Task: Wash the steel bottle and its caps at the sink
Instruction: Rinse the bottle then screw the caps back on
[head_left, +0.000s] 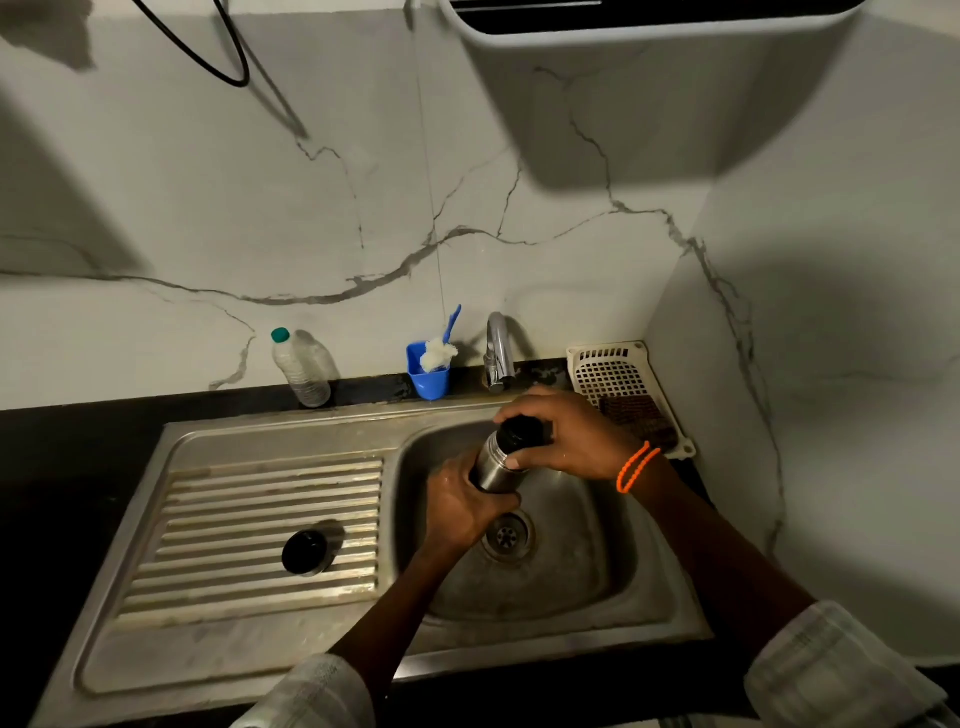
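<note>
Over the steel sink basin (597, 597), left hand (462, 512) gripped the cylindrical steel bottle (496, 462); right hand (569, 439) clasped its black cap (519, 430), best twisted firmly.

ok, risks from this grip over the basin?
Wet steel bottle is held tilted above the sink; the left hand could slip while the right hand grips the black cap. A freed cap could fall toward the drain. The other cap could roll on the ribbed drainboard.

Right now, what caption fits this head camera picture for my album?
Over the sink, left hand grips the steel bottle, right hand holds its black cap.
</note>
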